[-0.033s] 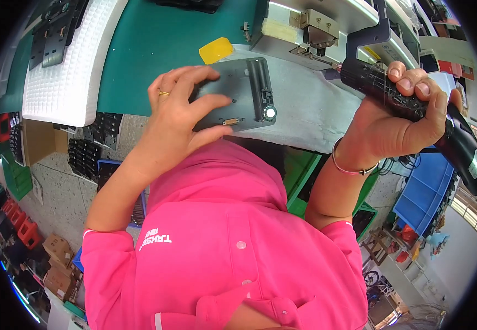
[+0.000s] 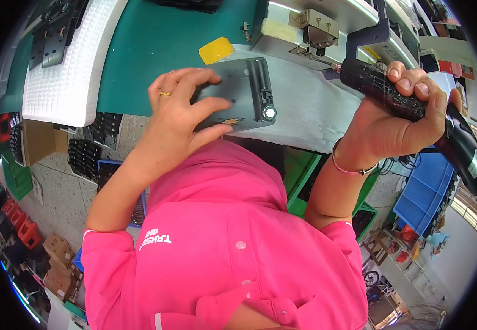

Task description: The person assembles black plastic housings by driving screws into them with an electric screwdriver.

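Note:
My right hand [image 2: 400,124] is wrapped round a black electric screwdriver [image 2: 384,88]. Its thin bit points left, toward the metal mechanism of a screw feeder [image 2: 321,30]; whether the tip touches it I cannot tell. In front of me a dark grey, flat rectangular housing [image 2: 238,91] lies on the bench. Along its right side run a raised channel and a round, shiny silver part [image 2: 269,113]. A small brass-coloured piece [image 2: 230,121] sits near its front edge. Over the housing's left side my left hand [image 2: 178,107] is open, fingers bent and apart, fingertips at or just above the surface.
A yellow piece [image 2: 216,50] lies behind the housing on the green bench mat [image 2: 145,49]. White foam [image 2: 62,71] bearing black plates stands at the left. A grey cloth [image 2: 310,110] covers the bench's front edge. A blue bin [image 2: 422,190] is low at the right.
The fingers of my left hand have shifted very slightly over the housing. My right hand and the screwdriver stay where they were.

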Available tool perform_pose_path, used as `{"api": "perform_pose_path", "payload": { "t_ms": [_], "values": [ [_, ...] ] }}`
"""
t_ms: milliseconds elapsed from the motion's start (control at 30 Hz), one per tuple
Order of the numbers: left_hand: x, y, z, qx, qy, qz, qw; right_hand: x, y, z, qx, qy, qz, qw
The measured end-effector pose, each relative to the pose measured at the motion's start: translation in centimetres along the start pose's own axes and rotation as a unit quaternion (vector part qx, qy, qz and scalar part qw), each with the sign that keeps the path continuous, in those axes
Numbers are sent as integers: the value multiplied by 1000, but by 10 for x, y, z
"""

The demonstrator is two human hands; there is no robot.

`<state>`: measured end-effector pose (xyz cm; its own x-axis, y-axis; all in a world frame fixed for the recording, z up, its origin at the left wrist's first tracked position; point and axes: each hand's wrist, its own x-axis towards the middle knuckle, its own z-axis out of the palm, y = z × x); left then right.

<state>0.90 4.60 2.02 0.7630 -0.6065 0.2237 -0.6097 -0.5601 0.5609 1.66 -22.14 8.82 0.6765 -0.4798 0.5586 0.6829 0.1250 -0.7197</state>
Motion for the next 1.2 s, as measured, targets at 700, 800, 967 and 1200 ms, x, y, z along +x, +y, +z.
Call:
{"api": "perform_pose_path", "payload": {
  "t_ms": [700,800,967,1200],
  "values": [
    [5,10,6,62,-53,93,992,-8,4,-14,34,-20,-24,999],
    [10,7,6,49,-81,135,986,-10,-2,-11,40,21,-36,998],
    [23,2,-6,91,-92,185,974,-13,1,-8,51,31,-50,997],
    [19,10,-6,41,-145,85,985,-17,0,-12,50,42,-65,996]
  ]
}}
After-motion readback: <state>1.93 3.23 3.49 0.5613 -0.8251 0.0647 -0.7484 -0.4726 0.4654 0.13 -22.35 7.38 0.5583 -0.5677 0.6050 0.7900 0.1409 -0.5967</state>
